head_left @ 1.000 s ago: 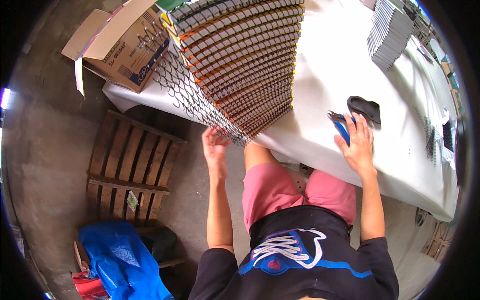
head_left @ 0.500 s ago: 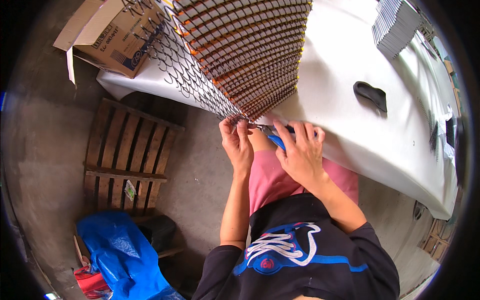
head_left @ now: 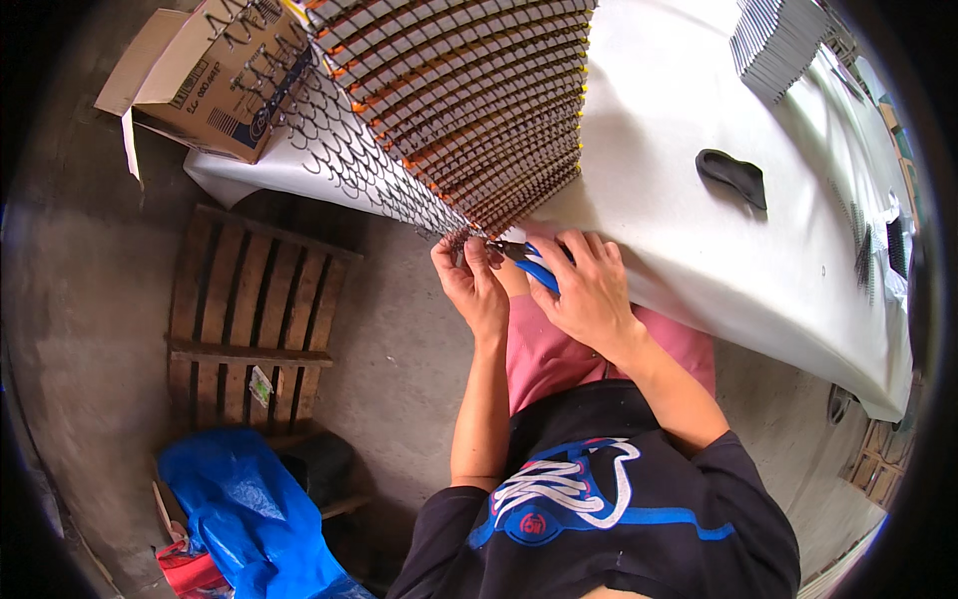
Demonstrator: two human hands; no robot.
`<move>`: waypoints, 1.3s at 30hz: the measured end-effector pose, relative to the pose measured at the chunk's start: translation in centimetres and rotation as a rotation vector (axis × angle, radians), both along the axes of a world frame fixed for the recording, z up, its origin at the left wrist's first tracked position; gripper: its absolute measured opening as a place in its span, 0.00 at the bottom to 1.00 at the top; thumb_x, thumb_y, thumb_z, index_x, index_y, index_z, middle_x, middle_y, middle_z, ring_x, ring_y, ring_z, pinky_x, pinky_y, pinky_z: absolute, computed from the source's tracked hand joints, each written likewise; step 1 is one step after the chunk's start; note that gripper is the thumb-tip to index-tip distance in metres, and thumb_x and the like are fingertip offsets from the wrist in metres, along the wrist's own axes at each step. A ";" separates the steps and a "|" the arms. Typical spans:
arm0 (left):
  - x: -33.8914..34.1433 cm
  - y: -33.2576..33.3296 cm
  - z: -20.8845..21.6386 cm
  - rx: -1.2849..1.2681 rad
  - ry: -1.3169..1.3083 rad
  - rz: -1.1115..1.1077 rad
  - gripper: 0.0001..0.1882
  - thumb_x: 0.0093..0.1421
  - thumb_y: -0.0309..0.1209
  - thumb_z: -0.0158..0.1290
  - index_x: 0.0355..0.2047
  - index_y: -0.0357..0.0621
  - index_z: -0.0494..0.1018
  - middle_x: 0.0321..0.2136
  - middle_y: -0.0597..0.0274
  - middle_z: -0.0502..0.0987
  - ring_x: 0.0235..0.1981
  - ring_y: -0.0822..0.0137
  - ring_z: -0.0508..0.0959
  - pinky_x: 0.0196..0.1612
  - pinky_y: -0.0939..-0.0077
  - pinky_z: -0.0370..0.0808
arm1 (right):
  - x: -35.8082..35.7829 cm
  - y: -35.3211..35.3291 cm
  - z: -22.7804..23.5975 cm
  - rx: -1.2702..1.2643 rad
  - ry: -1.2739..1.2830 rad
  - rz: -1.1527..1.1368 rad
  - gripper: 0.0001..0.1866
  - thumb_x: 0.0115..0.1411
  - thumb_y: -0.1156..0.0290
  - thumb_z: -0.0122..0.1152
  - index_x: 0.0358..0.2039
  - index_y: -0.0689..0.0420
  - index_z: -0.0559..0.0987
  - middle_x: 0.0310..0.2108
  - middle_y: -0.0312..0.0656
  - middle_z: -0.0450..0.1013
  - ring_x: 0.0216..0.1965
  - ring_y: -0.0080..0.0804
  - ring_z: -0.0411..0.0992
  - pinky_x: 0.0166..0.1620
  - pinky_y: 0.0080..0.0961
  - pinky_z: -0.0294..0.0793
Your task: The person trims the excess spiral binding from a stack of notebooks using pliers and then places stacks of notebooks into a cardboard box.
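A wire spring mesh point(head_left: 459, 100) of dark coils, with orange and yellow bits along its edges, lies on the white-covered table point(head_left: 669, 110) and narrows toward me. At its near corner my left hand point(head_left: 472, 285) pinches the wire between thumb and fingers. My right hand point(head_left: 589, 292) is wrapped round blue-handled pliers point(head_left: 539, 272). The dark jaws point left and meet the mesh corner beside my left fingertips. Whether they are closed on a wire is too small to tell.
An open cardboard box point(head_left: 215, 90) stands at the table's far left. A black sole-shaped piece point(head_left: 733, 180) and a stack of grey strips point(head_left: 778, 45) lie to the right. A wooden pallet point(head_left: 254, 319) and a blue plastic sheet point(head_left: 244, 509) are on the left.
The pliers and my right hand have moved slightly left, bringing the jaws up to the mesh corner. My left hand keeps its pinch. The whole view has shifted a little.
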State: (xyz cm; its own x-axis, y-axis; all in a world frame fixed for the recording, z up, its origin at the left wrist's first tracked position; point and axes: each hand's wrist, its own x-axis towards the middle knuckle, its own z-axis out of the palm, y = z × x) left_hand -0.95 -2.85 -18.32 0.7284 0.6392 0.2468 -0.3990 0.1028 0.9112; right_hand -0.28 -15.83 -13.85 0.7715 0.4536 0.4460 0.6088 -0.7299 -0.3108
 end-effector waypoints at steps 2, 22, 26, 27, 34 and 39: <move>0.0 0.0 0.0 -0.009 0.012 0.026 0.09 0.65 0.34 0.47 0.36 0.40 0.64 0.27 0.65 0.71 0.24 0.77 0.68 0.27 0.84 0.67 | 0.4 0.2 -0.4 0.008 0.009 0.003 0.22 0.47 0.63 0.62 0.44 0.52 0.73 0.33 0.39 0.67 0.36 0.37 0.68 0.37 0.35 0.64; -1.7 0.5 0.1 -0.136 0.046 -0.031 0.09 0.63 0.30 0.51 0.36 0.35 0.71 0.27 0.64 0.74 0.26 0.76 0.73 0.32 0.82 0.71 | 0.5 0.9 1.3 -0.032 0.038 -0.067 0.21 0.47 0.64 0.62 0.44 0.49 0.74 0.34 0.36 0.67 0.40 0.33 0.67 0.43 0.39 0.61; -1.5 0.3 0.1 -0.133 0.032 -0.021 0.09 0.63 0.30 0.51 0.37 0.34 0.71 0.27 0.64 0.74 0.26 0.75 0.73 0.32 0.82 0.71 | 1.2 0.6 0.4 -0.016 0.050 -0.013 0.18 0.48 0.66 0.60 0.42 0.51 0.74 0.32 0.38 0.68 0.35 0.36 0.70 0.38 0.36 0.67; -1.5 0.1 0.2 -0.121 0.047 -0.011 0.10 0.63 0.31 0.51 0.37 0.35 0.71 0.27 0.64 0.73 0.26 0.76 0.72 0.31 0.83 0.70 | 1.5 0.6 -0.1 0.019 0.044 -0.003 0.17 0.49 0.67 0.60 0.42 0.51 0.74 0.31 0.38 0.69 0.33 0.37 0.71 0.36 0.35 0.69; -1.8 0.9 0.9 -0.487 0.085 -0.126 0.08 0.63 0.30 0.46 0.36 0.37 0.71 0.30 0.62 0.73 0.27 0.75 0.71 0.32 0.85 0.70 | 1.3 -0.4 1.3 -0.015 0.165 -0.014 0.18 0.48 0.68 0.60 0.42 0.48 0.74 0.32 0.38 0.69 0.35 0.35 0.71 0.38 0.34 0.67; -2.1 3.3 0.6 -1.027 -0.111 -0.542 0.15 0.59 0.36 0.41 0.40 0.39 0.68 0.33 0.57 0.71 0.32 0.69 0.69 0.35 0.77 0.70 | 0.6 -0.5 2.2 0.037 0.023 -0.060 0.22 0.46 0.66 0.63 0.45 0.45 0.74 0.36 0.34 0.67 0.42 0.32 0.67 0.47 0.36 0.57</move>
State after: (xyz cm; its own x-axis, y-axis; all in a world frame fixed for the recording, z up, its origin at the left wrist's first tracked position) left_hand -3.03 0.42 -17.69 0.9742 0.1870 -0.1267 -0.1487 0.9532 0.2632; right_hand 0.28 -16.32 -11.69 0.8071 0.3900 0.4432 0.5568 -0.7525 -0.3519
